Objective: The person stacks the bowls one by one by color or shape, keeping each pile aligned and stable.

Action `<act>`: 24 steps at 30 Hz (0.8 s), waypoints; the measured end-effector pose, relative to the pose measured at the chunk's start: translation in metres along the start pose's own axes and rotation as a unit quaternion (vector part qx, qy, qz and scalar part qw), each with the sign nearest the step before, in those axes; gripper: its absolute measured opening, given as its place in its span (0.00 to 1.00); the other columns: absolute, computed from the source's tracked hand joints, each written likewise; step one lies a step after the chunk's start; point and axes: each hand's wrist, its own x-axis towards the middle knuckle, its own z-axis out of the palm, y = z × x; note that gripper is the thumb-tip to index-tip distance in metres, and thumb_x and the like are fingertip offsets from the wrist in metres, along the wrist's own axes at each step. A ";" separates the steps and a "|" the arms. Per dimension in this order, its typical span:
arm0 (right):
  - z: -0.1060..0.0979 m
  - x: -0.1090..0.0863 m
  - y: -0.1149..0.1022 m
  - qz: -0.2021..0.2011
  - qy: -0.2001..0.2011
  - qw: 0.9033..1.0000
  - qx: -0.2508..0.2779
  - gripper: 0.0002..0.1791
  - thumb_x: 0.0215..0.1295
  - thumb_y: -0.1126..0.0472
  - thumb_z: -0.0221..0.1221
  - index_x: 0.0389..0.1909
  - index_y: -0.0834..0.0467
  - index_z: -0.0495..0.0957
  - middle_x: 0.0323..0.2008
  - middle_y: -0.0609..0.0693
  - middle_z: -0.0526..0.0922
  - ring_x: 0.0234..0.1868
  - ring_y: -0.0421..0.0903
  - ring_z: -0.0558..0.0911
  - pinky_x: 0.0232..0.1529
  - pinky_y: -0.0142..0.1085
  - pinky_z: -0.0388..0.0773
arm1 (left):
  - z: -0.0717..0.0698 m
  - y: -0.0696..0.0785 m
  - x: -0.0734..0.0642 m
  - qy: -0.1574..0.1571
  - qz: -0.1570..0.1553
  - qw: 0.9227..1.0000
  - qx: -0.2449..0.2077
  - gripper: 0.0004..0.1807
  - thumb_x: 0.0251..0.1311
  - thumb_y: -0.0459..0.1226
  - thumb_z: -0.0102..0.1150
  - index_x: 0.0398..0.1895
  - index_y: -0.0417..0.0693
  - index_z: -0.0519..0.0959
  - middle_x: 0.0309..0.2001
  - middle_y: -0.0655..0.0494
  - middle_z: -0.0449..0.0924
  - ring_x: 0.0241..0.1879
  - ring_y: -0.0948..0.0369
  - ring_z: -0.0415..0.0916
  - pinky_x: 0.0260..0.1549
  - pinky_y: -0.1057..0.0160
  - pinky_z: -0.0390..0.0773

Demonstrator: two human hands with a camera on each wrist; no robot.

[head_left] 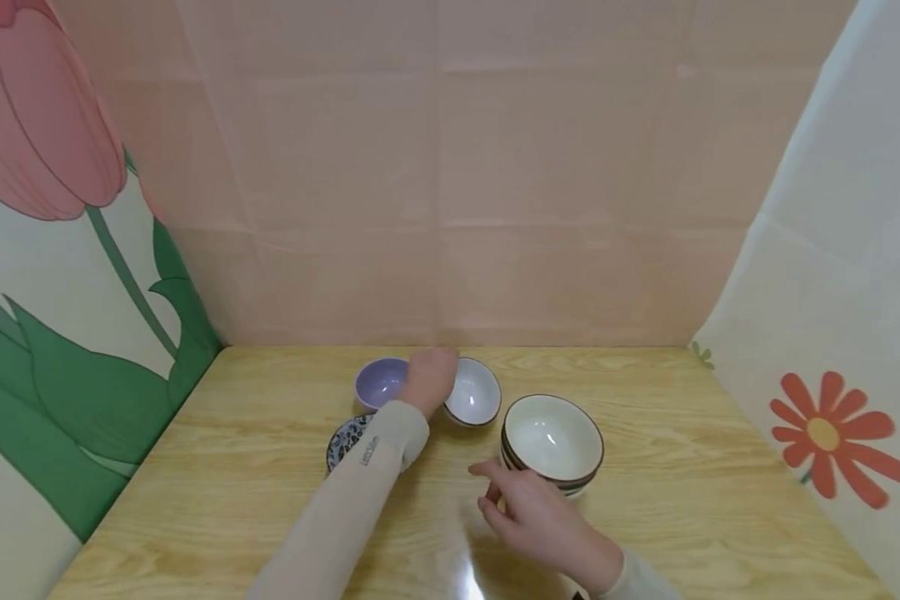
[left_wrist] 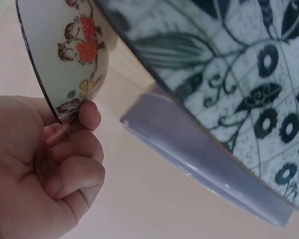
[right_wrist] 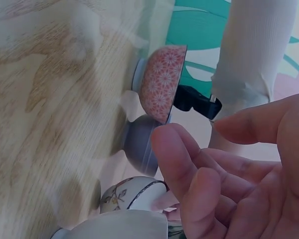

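Note:
My left hand (head_left: 430,379) reaches to the back of the table and pinches the rim of a white bowl (head_left: 474,393). In the left wrist view this bowl (left_wrist: 65,40) has red berries and birds outside, with the left hand's (left_wrist: 55,169) thumb and fingers at its dark rim. My right hand (head_left: 532,517) hovers just in front of a stack of cream bowls (head_left: 553,437), fingers loosely bent. Nothing is between the right hand's (right_wrist: 239,184) fingers in the right wrist view. The white bowl (right_wrist: 132,194) stands upright there, partly hidden.
Left of the white bowl stands a purple bowl (head_left: 380,382). A dark-patterned bowl (head_left: 347,440) sits nearer, partly behind the left sleeve (head_left: 345,508). A red-patterned bowl (right_wrist: 162,79) shows in the right wrist view. A pinkish cloth (head_left: 435,183) hangs behind the wooden table (head_left: 675,500).

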 end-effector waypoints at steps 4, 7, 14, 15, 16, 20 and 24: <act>0.001 0.002 0.002 -0.002 -0.010 1.000 0.003 0.16 0.65 0.63 0.61 0.53 0.57 0.79 0.26 0.36 0.82 0.24 0.28 0.73 0.25 0.27 0.72 | -0.005 -0.001 -0.006 -0.007 0.014 0.999 -0.051 0.08 0.70 0.30 0.50 0.45 0.43 0.79 0.37 0.47 0.85 0.38 0.50 0.84 0.36 0.54 0.84; 0.003 0.003 0.003 -0.005 -0.015 1.000 0.000 0.14 0.65 0.63 0.61 0.52 0.56 0.80 0.26 0.35 0.81 0.24 0.28 0.73 0.25 0.27 0.72 | -0.010 -0.005 -0.010 -0.028 0.003 0.996 -0.084 0.12 0.71 0.29 0.49 0.52 0.42 0.78 0.44 0.46 0.85 0.44 0.50 0.84 0.44 0.54 0.83; 0.006 0.006 0.004 0.001 -0.029 1.000 0.005 0.12 0.66 0.62 0.61 0.49 0.57 0.82 0.26 0.34 0.81 0.26 0.29 0.73 0.26 0.28 0.72 | -0.032 -0.019 -0.017 -0.082 -0.063 0.982 -0.156 0.17 0.71 0.28 0.46 0.61 0.44 0.73 0.49 0.48 0.82 0.47 0.52 0.81 0.44 0.55 0.82; 0.006 0.006 0.004 0.002 -0.030 1.000 0.006 0.12 0.66 0.62 0.61 0.49 0.57 0.82 0.27 0.34 0.81 0.25 0.29 0.73 0.26 0.28 0.72 | -0.037 -0.021 -0.021 -0.080 -0.071 0.981 -0.162 0.17 0.71 0.28 0.46 0.60 0.45 0.73 0.47 0.48 0.82 0.44 0.52 0.81 0.40 0.55 0.82; 0.006 0.006 0.004 0.004 -0.032 0.999 0.007 0.12 0.66 0.62 0.61 0.49 0.57 0.82 0.27 0.35 0.81 0.25 0.29 0.73 0.26 0.28 0.72 | -0.041 -0.023 -0.024 -0.074 -0.075 0.981 -0.163 0.18 0.71 0.28 0.45 0.61 0.45 0.73 0.46 0.48 0.82 0.42 0.53 0.80 0.38 0.55 0.82; 0.006 0.007 0.003 0.012 -0.040 0.999 0.014 0.11 0.67 0.61 0.61 0.48 0.56 0.82 0.27 0.35 0.82 0.25 0.29 0.73 0.25 0.28 0.72 | -0.058 -0.031 -0.044 -0.060 -0.095 0.980 -0.167 0.21 0.72 0.28 0.44 0.65 0.45 0.71 0.49 0.47 0.83 0.42 0.54 0.81 0.37 0.56 0.83; 0.006 0.010 0.001 0.023 -0.048 0.998 0.026 0.11 0.67 0.61 0.61 0.48 0.56 0.82 0.27 0.36 0.82 0.25 0.29 0.73 0.25 0.28 0.72 | -0.073 -0.042 -0.065 -0.043 -0.102 0.982 -0.153 0.18 0.73 0.30 0.45 0.63 0.38 0.72 0.50 0.44 0.83 0.44 0.53 0.82 0.39 0.55 0.84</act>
